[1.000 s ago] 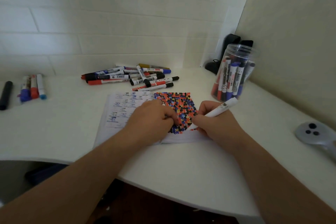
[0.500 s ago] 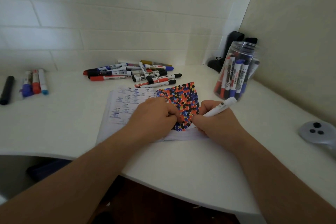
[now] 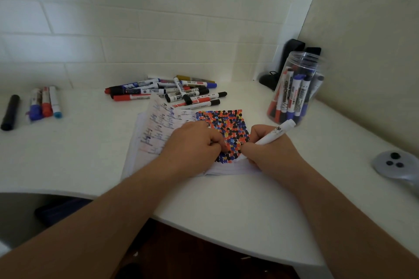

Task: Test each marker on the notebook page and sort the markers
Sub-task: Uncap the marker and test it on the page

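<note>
An open notebook [image 3: 156, 133] lies in the middle of the white desk; its right page [image 3: 229, 124] is packed with red, blue and black dots. My right hand [image 3: 272, 154] grips a white marker [image 3: 275, 132] like a pen, its tip hidden low on that page. My left hand [image 3: 192, 145], fingers curled, presses on the notebook by the spine; I cannot tell whether it holds a cap. A loose pile of markers [image 3: 172, 93] lies behind the notebook. A clear plastic jar [image 3: 294, 90] of upright markers stands at the right.
Three capped markers [image 3: 45, 104] and a black marker [image 3: 10, 112] lie in a row at the far left. A grey controller [image 3: 395, 164] sits at the right edge. Black objects [image 3: 285, 61] stand in the back corner. The desk's curved front edge [image 3: 226, 231] runs below my forearms.
The notebook's left pages have lifted and fanned up. Both hands stay on the notebook, the marker still in my right hand.
</note>
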Demonstrator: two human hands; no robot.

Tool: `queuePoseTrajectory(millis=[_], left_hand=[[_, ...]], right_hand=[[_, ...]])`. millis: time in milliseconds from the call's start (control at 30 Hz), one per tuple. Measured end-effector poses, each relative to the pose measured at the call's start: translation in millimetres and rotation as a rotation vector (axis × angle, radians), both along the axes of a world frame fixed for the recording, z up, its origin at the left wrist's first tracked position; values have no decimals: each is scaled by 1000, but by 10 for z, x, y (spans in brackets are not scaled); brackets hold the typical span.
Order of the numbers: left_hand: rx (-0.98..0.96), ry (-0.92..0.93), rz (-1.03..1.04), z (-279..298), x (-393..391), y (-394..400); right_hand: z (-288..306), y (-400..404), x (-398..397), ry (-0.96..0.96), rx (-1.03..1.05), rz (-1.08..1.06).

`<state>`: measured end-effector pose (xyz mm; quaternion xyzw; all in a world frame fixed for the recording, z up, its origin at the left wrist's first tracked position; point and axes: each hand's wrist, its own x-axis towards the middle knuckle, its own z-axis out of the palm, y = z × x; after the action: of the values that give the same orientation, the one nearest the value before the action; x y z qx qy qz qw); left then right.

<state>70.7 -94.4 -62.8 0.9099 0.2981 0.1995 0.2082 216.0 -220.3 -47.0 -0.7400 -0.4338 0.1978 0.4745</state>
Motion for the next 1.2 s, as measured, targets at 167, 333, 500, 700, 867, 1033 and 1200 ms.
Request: queuePoseTrajectory(millis=[167, 333, 500, 700, 867, 1033, 1200], left_hand=[[-2, 2, 1, 5, -9, -2], [-5, 6, -1, 6, -2, 0], [-6, 6, 3, 10, -1, 0], [-18, -3, -9, 3, -5, 7], [-38, -9, -11, 45, -26, -24], [-5, -3, -7, 23, -24, -18], [-1, -6, -9, 24, -16, -8]], right_hand=[[-23, 9, 44, 15, 22, -15], [-37, 15, 36, -31, 1, -3], [-25, 11, 45, -11, 24, -2], [-64, 36, 56, -27, 9, 1], [-61, 55, 104, 0, 101, -52], [-120, 58, 111, -67, 69, -54], [-128, 109, 146, -158, 81, -174]])
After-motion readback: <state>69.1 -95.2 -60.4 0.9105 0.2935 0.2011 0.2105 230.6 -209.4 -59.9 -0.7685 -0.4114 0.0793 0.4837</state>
